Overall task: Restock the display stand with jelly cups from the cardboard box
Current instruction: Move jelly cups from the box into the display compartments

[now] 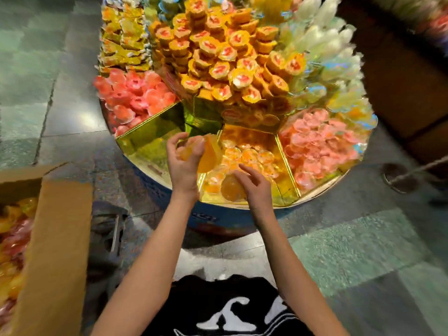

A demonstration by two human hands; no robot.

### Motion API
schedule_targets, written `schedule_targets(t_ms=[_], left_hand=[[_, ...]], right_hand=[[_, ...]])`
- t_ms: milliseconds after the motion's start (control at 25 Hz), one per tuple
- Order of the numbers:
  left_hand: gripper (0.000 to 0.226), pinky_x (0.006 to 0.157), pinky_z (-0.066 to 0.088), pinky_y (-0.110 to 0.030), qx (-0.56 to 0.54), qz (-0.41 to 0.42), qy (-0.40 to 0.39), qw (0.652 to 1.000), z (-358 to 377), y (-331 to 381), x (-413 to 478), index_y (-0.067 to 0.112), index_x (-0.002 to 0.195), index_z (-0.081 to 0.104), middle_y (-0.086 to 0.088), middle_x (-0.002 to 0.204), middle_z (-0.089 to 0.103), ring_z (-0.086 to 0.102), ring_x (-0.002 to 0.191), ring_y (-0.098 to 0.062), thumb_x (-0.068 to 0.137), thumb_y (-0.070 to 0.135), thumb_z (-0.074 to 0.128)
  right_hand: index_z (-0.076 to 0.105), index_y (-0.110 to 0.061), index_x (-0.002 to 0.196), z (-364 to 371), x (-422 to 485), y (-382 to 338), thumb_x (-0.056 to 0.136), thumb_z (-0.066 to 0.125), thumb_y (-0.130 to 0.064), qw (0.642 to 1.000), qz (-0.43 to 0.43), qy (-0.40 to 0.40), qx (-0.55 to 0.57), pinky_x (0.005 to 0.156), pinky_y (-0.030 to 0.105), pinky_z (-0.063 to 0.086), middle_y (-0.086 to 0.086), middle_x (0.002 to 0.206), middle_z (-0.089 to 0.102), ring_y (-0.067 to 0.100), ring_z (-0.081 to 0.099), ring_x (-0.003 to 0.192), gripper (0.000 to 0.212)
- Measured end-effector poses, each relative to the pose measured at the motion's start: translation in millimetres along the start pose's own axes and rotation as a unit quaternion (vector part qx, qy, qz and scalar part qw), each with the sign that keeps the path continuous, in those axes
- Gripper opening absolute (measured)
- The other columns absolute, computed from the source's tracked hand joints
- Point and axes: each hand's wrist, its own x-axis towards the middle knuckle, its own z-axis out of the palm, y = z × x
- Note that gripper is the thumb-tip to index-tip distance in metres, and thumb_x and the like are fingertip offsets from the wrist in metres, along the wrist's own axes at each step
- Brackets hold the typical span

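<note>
L hand (185, 157) is curled round an orange jelly cup (191, 151), over the gold divider (208, 157) at 9 o'clock of the orange compartment (287, 183); drop lies toward 3 o'clock. R hand (252, 184), fingers loose, nearer, w/ another orange cup (231, 189) just under it; grip unclear. Cardboard box (55, 238) at 8 o'clock. Pink cups (320, 144) sit next door.

A shop — round display stand (322, 192) heaped with packaged sweets (218, 52).

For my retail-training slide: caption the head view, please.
Left hand holds orange jelly cups over the stand's orange compartment.
</note>
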Motion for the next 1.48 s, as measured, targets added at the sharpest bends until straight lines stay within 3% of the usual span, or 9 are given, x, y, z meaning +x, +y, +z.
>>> schedule_targets(t_ms=[120,200,280,480,720,920,1080,1240,1480], left_hand=[[0.058,0.075,0.048,-0.018,0.035,0.007,-0.019,0.999,31.6,-21.9,-7.8,0.021,0.109,0.048,0.021,0.088,0.067,0.060,0.083,0.007,0.061,0.042,0.075],[0.058,0.074,0.047,-0.017,0.049,-0.005,-0.016,0.999,50.3,-35.2,-10.6,0.016,0.116,0.044,0.021,0.085,0.067,0.059,0.079,0.012,0.071,0.028,0.077],[0.057,0.080,0.046,-0.022,0.073,-0.021,-0.012,0.997,68.2,-47.2,-10.5,0.017,0.123,0.041,0.013,0.096,0.062,0.059,0.084,0.010,0.080,0.021,0.077],[0.081,0.097,0.048,-0.036,0.094,-0.039,0.004,0.995,111.9,-75.4,5.1,0.027,0.132,0.033,0.003,0.107,0.064,0.061,0.108,-0.015,0.066,0.050,0.075],[0.082,0.096,0.047,-0.033,0.119,-0.083,-0.008,0.989,142.8,-107.7,57.4,0.022,0.137,0.031,-0.006,0.112,0.065,0.061,0.111,-0.017,0.072,0.042,0.077],[0.070,0.089,0.044,-0.027,0.129,-0.112,-0.005,0.985,149.4,-124.5,91.9,0.018,0.138,0.032,-0.001,0.107,0.064,0.061,0.110,-0.019,0.084,0.023,0.076],[0.073,0.096,0.043,-0.033,0.155,-0.119,-0.029,0.980,151.5,-129.3,104.5,0.017,0.141,0.030,0.005,0.103,0.062,0.058,0.107,-0.016,0.084,0.022,0.076],[0.083,0.095,0.043,-0.030,0.173,-0.113,-0.052,0.977,153.0,-133.6,112.4,0.019,0.141,0.029,0.001,0.105,0.062,0.057,0.102,-0.011,0.077,0.032,0.080],[0.086,0.079,0.035,0.000,0.254,-0.066,-0.090,0.961,154.9,-150.6,117.7,0.019,0.144,0.027,-0.001,0.109,0.061,0.056,0.098,0.002,0.078,0.027,0.082]], right_hand=[[0.072,-0.025,0.090,-48.4,11.4,5.9,0.086,0.072,-0.021,0.996,0.042,0.071,0.045,0.086,0.033,0.055,-0.012,0.097,0.069,0.016,0.065,0.102,0.006],[0.072,-0.018,0.096,-69.3,23.1,11.2,0.087,0.072,-0.020,0.989,0.029,0.131,0.069,0.094,0.040,0.052,-0.001,0.104,0.070,0.023,0.063,0.109,0.009],[0.070,-0.008,0.110,-78.4,34.1,13.0,0.089,0.070,-0.023,0.982,0.003,0.176,0.068,0.096,0.036,0.050,0.008,0.113,0.069,0.024,0.061,0.113,0.026],[0.069,-0.009,0.117,-70.3,59.1,11.5,0.088,0.071,-0.030,0.971,-0.007,0.233,0.059,0.077,0.005,0.047,0.004,0.115,0.069,0.014,0.060,0.112,0.035],[0.065,-0.021,0.122,-65.4,108.1,4.0,0.091,0.069,-0.026,0.963,-0.027,0.266,0.024,0.086,0.003,0.040,-0.015,0.117,0.065,-0.011,0.055,0.109,0.031],[0.058,-0.034,0.126,-71.7,140.4,7.1,0.102,0.048,-0.028,0.979,-0.019,0.199,-0.043,0.100,0.011,0.039,-0.032,0.118,0.053,-0.015,0.049,0.117,0.026],[0.055,-0.028,0.129,-83.9,155.5,5.7,0.104,0.043,-0.025,0.991,0.008,0.120,-0.050,0.093,0.001,0.034,-0.031,0.120,0.051,-0.029,0.043,0.109,0.028],[0.061,-0.020,0.129,-100.3,164.4,-2.1,0.099,0.055,-0.021,0.995,0.042,0.091,-0.015,0.095,0.012,0.045,-0.018,0.122,0.060,-0.010,0.055,0.114,0.031],[0.051,-0.023,0.134,-126.4,184.4,-6.6,0.080,0.076,-0.006,0.995,0.098,0.029,-0.001,0.074,0.008,0.048,0.007,0.121,0.055,-0.003,0.059,0.100,0.062]])
